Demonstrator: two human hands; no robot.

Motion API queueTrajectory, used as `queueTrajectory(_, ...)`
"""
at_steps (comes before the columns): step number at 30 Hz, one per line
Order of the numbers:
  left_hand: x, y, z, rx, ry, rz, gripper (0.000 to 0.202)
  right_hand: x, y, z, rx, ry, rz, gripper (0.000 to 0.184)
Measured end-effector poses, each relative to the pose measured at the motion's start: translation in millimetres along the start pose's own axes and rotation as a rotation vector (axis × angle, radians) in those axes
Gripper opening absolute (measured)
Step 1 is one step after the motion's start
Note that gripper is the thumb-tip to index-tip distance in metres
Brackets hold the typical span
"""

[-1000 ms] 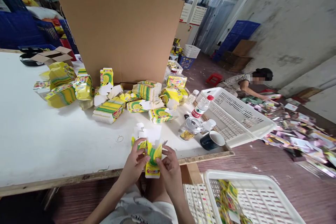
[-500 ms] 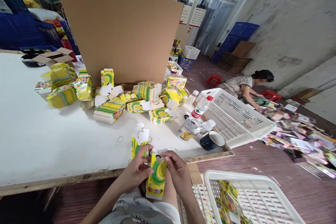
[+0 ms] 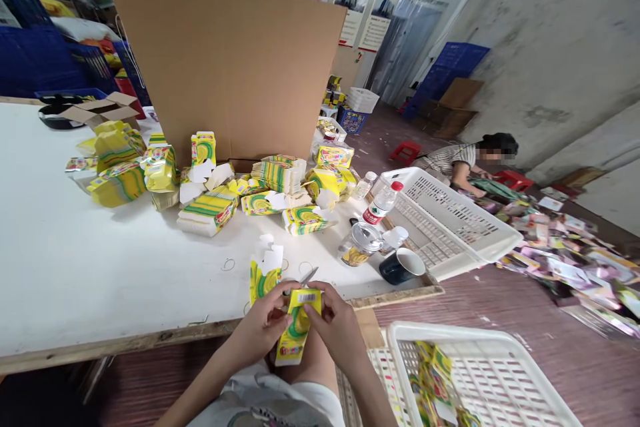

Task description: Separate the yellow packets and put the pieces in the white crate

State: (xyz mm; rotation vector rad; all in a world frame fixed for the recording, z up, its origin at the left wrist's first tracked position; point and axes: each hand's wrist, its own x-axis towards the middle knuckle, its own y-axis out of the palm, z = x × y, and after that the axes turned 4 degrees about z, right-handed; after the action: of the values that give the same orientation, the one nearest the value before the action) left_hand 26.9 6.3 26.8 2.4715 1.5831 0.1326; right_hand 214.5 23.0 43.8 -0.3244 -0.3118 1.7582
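Observation:
Between my hands, at the table's front edge, is a small yellow and green carton [image 3: 296,328] with a swirl print and a barcode flap across its top. My left hand [image 3: 264,321] is closed on its left side, thumb on the edge. My right hand [image 3: 334,317] grips the upper right side, with the thumb pressed on the front face. Just behind the carton the pointed metal blade of what look like scissors [image 3: 311,275] sticks out; the rest is hidden. Next to my left hand lie flat cartons [image 3: 265,277] with white flaps up.
Bundles of flat cartons [image 3: 210,208] lie before a large cardboard sheet [image 3: 220,53]. To the right are a red-capped bottle [image 3: 381,203], a lidded jar [image 3: 359,247] and a dark mug [image 3: 403,267]. A white basket [image 3: 500,353] below holds cartons. A person [image 3: 463,160] works near a floor pile.
The carton's open top now shows a barcode flap folded over it. My right thumb has moved onto the front face. The scissors blade has come into view behind.

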Motion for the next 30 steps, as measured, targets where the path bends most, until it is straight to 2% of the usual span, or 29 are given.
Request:
queueTrajectory(3, -1.2, -0.6, -2.4, -0.047, -0.032, 0.007, 0.055, -0.1, 4.9, 1.6, -0.091, -0.024, -0.053, 0.026)
queueTrajectory(8, -1.7, -0.5, -4.0, -0.063, -0.045, -0.024, 0.058, 0.7, 9.2, 0.9, -0.140, -0.040, -0.025, 0.033)
queueTrajectory(12, 0.0, -0.3, -2.1, -0.055, -0.038, -0.043, 0.056, 0.2, 12.7, -3.5, -0.164, -0.028, -0.114, 0.033)
queueTrajectory(17, 2.5, -1.3, -1.4, -0.089, -0.061, -0.087, 0.056, -0.6, 7.1, -7.6, -0.090, -0.084, -0.043, 0.027)
queueTrajectory(21, 5.2, 8.8, 5.4, -0.100, -0.073, -0.061, 0.053, 0.4, 4.0, -14.2, 0.035, -0.059, -0.081, 0.028)
queueTrajectory(24, 7.2, 9.2, 16.4, 0.034, -0.016, -0.081, 0.050, -9.0, -20.0, -20.2, -0.034, -0.034, -0.198, 0.030)
queueTrajectory(26, 7.6, -1.4, 27.0, 0.297, 0.036, -0.196, 0.051, -21.7, -52.7, -23.6, -0.282, -0.060, -0.398, 0.034)
queueTrajectory(27, 7.3, -9.4, 33.2, 0.478, 0.044, -0.268, 0.053, -28.4, -71.0, -25.1, -0.443, -0.088, -0.540, 0.038)
queueTrajectory(29, 6.0, -26.5, 47.1, 0.584, 0.007, -0.364, 0.057, -38.4, -100.3, -28.2, -0.705, -0.063, -0.693, 0.048)
queueTrajectory(30, 5.1, -33.6, 54.2, 0.614, -0.015, -0.385, 0.058, -40.2, -107.0, -29.8, -0.745, -0.044, -0.724, 0.050)
